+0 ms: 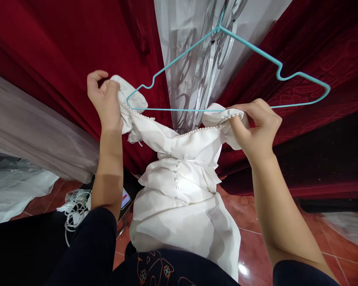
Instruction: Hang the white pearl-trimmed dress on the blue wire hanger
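Note:
A white dress [185,178] with a pearl-beaded neckline and small buttons down its front hangs before me. My left hand [106,97] is closed on its puffed shoulder sleeve at the left, thumb pressed on the cloth. At the right, my right hand [258,125] pinches the other sleeve by its pearl edge. A light blue hanger [250,47] is behind and above the dress. Its left end reaches the left sleeve, while its right end sticks out beyond my right hand. The hanger's hook is partly cut off at the top.
Dark red curtains [77,35] hang on both sides, with pale sheer cloth [181,24] and several white hangers [210,63] between. Lower left are a white cable [73,220], a phone [125,198] and white fabric [14,190]. Red tiles [247,246] cover the floor.

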Motion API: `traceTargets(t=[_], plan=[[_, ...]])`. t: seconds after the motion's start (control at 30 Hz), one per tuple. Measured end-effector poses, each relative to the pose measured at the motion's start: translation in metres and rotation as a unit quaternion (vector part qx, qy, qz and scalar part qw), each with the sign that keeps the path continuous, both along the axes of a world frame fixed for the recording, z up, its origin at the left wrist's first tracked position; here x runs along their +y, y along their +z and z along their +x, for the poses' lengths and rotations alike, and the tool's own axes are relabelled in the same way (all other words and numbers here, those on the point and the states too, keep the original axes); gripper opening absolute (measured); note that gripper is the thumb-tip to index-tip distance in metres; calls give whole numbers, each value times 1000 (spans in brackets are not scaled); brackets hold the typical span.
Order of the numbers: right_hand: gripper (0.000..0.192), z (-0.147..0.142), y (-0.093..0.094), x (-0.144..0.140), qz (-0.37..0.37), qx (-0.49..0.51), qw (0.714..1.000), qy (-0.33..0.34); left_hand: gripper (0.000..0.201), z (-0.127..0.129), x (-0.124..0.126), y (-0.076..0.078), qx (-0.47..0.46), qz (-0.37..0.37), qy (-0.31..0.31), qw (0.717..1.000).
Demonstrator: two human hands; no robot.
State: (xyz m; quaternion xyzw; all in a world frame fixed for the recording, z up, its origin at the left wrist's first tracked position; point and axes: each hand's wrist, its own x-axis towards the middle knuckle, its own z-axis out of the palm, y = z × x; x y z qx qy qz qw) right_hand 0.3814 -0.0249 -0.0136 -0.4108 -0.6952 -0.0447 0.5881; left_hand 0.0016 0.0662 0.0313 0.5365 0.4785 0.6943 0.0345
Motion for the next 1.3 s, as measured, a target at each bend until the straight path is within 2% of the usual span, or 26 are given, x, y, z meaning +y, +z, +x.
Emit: traceTargets(t=[0.07, 0.17, 0.23, 0.3, 0.33, 0.4, 0.47, 0.53, 0.6, 0.7, 0.77, 0.83, 0.9, 1.0, 1.07, 1.1, 1.17, 1.23, 1.3], plan=[[13, -2, -2, 0, 0, 6, 1000, 1, 32, 7, 1, 19, 49, 5, -47, 998], [15, -4, -5, 2, -2, 9, 1000, -6, 32, 27, -6, 36, 135, -31, -124, 983], [16, -3, -7, 3, -11, 5, 1000, -21, 31, 45, -17, 41, 184, -30, -126, 974], [16, -2, -7, 4, -21, 0, 999, -35, 22, 66, -33, 40, 204, 25, -99, 974], [16, -2, -8, 4, -25, -3, 999, -38, 20, 76, -42, 37, 202, 63, -88, 973], [15, -2, -9, 4, -23, -7, 999, -37, 28, 97, -60, 28, 199, 129, -93, 967], [16, -3, -11, 5, -13, -6, 999, -34, 29, 116, -74, 15, 272, 78, -161, 946], [17, -3, -14, 5, -10, -2, 999, -39, 24, 133, -80, -1, 347, 0, -228, 910], [20, -4, -18, 5, -21, 0, 999, -47, 31, 145, -79, -15, 387, -53, -250, 886], [26, -5, -22, 0, -39, -14, 998, -41, 43, 153, -72, -32, 380, -71, -230, 893], [40, -4, -24, -5, -39, -39, 998, -32, 47, 154, -67, -37, 356, -59, -224, 905], [52, 2, -23, -9, -9, -60, 998, -35, 50, 154, -65, -37, 337, -49, -236, 910], [55, 16, -21, -11, 49, -50, 996, -62, 52, 153, -63, -36, 322, -45, -252, 912], [47, 52, -15, -9, 141, 26, 979, -143, 49, 153, -63, -33, 304, -38, -256, 917], [36, 79, -8, -4, 171, 69, 965, -186, 47, 153, -65, -31, 301, -42, -257, 917], [29, 90, -2, -1, 185, 74, 961, -191, 46, 154, -66, -30, 302, -47, -259, 916], [18, 103, 13, 3, 158, 61, 969, -179, 47, 155, -69, -29, 302, -55, -259, 916], [16, 103, 32, 7, 127, 56, 979, -152, 48, 157, -72, -28, 299, -56, -257, 917], [21, 94, 53, 9, 126, 71, 982, -124, 47, 158, -75, -28, 295, -52, -255, 919]])
